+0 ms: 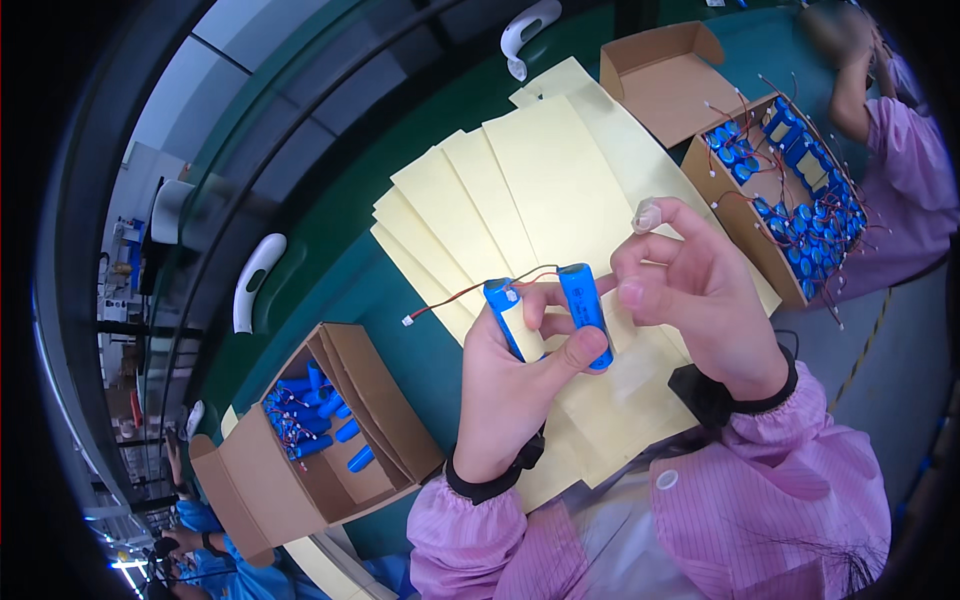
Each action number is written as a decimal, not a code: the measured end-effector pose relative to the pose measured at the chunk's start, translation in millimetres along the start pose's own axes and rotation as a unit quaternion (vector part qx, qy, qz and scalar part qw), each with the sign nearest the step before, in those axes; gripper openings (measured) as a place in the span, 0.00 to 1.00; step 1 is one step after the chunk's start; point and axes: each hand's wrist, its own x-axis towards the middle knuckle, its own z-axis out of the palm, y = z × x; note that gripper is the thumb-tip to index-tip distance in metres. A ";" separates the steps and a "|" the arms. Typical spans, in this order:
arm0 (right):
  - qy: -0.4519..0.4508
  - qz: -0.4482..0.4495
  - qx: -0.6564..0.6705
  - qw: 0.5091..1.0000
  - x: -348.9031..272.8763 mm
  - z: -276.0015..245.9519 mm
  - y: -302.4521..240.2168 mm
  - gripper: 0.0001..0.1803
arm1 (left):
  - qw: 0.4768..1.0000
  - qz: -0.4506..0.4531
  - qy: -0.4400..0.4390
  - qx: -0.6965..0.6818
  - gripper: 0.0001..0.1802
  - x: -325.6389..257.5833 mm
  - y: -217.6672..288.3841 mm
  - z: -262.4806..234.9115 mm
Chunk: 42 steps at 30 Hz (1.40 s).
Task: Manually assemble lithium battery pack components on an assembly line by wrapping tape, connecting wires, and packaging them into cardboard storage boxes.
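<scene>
At frame centre, left hand [510, 385] gripping 2 blue cells [585, 312], wired together, a pale strip [525, 330] on 1. Right hand [690, 285] just beside, fingers curled, pinching nothing clearly visible. Beneath, yellow sheets [520, 190] fanned on green table [400, 370]. Lower left, open box [330, 440] of cells; upper right, another box [790, 190].
</scene>
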 end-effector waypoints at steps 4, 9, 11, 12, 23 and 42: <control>-0.004 -0.009 0.005 1.000 1.6 0.9 1.2 0.23 | 1.000 0.010 0.001 -0.018 0.21 1.5 -1.3 1.5; 0.001 -0.019 -0.024 1.000 4.3 5.6 5.1 0.23 | 1.000 0.027 0.005 -0.004 0.20 -1.1 -0.5 1.6; -0.019 -0.106 -0.065 0.992 2.6 11.1 14.7 0.24 | 0.999 0.021 0.022 0.019 0.19 -5.8 1.9 2.8; -0.002 -0.131 -0.083 0.988 0.6 18.7 16.8 0.27 | 0.998 0.042 0.031 0.028 0.17 -5.7 0.6 5.1; -0.026 -0.227 -0.248 0.941 -3.8 17.3 22.7 0.34 | 0.992 -0.069 -0.037 -0.097 0.27 -16.6 6.4 7.0; -0.118 -0.200 -0.384 0.893 -20.3 8.4 -36.7 0.19 | 0.973 -0.005 -0.206 0.108 0.10 -25.6 -8.9 -3.9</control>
